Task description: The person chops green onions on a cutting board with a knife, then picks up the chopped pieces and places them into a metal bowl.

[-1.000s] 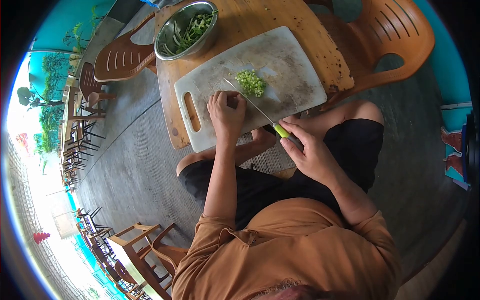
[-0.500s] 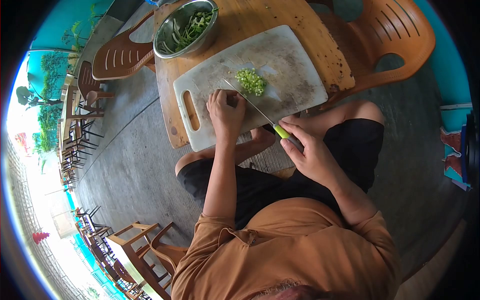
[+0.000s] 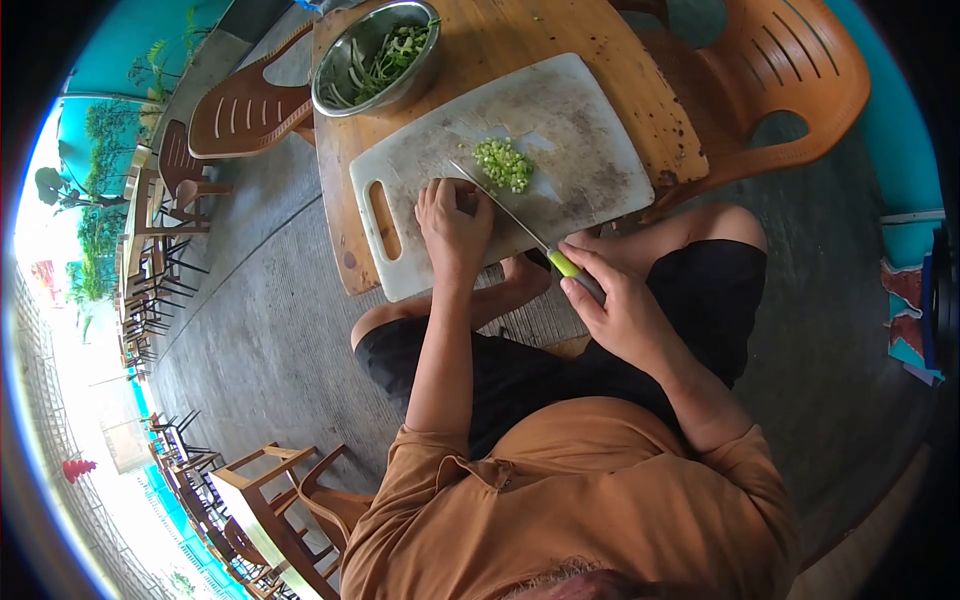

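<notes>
In the head view, on the wooden table (image 3: 560,28), a pale, stained cutting board (image 3: 600,165), set askew by the near edge and seemingly a little past it, with slotted end toward the left edge. Near the middle of the board, a small chopped green pile (image 3: 502,165). In the right hand (image 3: 615,300), wrapped firmly around a lime-and-dark handle, a knife (image 3: 563,262), with tip just left of the pile and blade slanting back over the near edge of the board. On the left half of the board, close beside the blade, the left hand (image 3: 453,222), bent at the knuckles; cannot tell for shadow whether clenched on nothing or grasping a piece. By the far left corner of the table, beyond the far edge of the board, a metal bowl (image 3: 416,90) with cut greens (image 3: 388,58) inside. Apparently slicing, to judge by the blade between left hand and pile. For good work, tuck fingertips and thumb behind the knuckles, rest the blade flat against them, rock from the tip with short strokes, and press over the supported middle rather than the near edge.
</notes>
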`<state>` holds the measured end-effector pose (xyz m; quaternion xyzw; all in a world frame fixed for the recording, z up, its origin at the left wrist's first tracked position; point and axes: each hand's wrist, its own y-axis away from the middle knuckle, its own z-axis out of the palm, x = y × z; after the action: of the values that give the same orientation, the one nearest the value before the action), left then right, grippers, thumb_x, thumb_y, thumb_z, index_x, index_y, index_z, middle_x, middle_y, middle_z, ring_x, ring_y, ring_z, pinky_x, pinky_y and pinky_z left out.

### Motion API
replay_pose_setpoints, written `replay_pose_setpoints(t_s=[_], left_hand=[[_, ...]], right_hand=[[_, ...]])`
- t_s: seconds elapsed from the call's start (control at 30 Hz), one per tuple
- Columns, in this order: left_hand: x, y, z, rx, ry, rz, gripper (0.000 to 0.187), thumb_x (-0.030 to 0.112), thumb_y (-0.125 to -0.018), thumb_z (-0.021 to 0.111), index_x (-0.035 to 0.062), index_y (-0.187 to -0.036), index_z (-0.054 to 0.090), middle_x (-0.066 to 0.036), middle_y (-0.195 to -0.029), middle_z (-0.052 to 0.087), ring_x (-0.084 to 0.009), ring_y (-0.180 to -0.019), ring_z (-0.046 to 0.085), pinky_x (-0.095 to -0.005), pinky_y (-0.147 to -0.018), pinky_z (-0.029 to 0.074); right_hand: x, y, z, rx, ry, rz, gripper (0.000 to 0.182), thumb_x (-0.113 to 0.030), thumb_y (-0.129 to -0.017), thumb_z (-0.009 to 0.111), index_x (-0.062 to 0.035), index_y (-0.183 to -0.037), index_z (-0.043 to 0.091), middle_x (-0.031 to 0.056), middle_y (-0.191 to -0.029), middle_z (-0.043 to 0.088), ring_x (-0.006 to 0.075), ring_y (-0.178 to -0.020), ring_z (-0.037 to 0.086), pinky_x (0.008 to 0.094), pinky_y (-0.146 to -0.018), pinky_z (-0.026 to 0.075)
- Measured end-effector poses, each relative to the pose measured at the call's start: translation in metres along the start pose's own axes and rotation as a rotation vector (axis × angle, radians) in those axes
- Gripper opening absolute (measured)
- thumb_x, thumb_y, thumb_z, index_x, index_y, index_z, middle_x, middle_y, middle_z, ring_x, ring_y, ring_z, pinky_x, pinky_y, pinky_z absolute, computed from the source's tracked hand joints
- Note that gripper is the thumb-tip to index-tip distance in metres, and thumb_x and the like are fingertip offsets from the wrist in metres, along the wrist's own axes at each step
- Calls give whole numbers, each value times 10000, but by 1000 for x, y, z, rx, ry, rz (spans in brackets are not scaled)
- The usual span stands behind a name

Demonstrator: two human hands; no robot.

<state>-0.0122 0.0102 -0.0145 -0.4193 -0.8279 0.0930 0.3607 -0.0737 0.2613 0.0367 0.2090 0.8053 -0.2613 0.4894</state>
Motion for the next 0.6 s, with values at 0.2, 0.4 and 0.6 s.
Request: replay_pose_setpoints(t_s=[0.2,0.4,0.6], left_hand=[[3,-1,-3,-17,-4,21,136,120,-830,768,41,-912,693,-119,-962,675,-351,-996,632,-473,-952,483],[5,-1,-4,-9,73,-25,117,137,-841,780,45,-904,743,-105,-933,694,-328,-957,648,-463,-955,488],[3,-2,-2,-2,55,-33,113,138,-841,783,48,-900,746,-101,-919,697,-323,-951,653,-455,-949,493]], right_hand=[[-2,-3,3,-48,-89,113,400,-120,-1044,686,78,-1385,625,279,-1207,743,403,-1126,740,431,-963,590],[0,-1,-3,11,-44,68,398,-127,-1044,688,82,-1379,637,284,-1265,732,395,-1191,725,424,-1015,576],[-5,0,-6,-29,-114,93,402,-122,-1048,682,89,-1386,631,283,-1311,717,387,-1244,702,420,-1061,552]])
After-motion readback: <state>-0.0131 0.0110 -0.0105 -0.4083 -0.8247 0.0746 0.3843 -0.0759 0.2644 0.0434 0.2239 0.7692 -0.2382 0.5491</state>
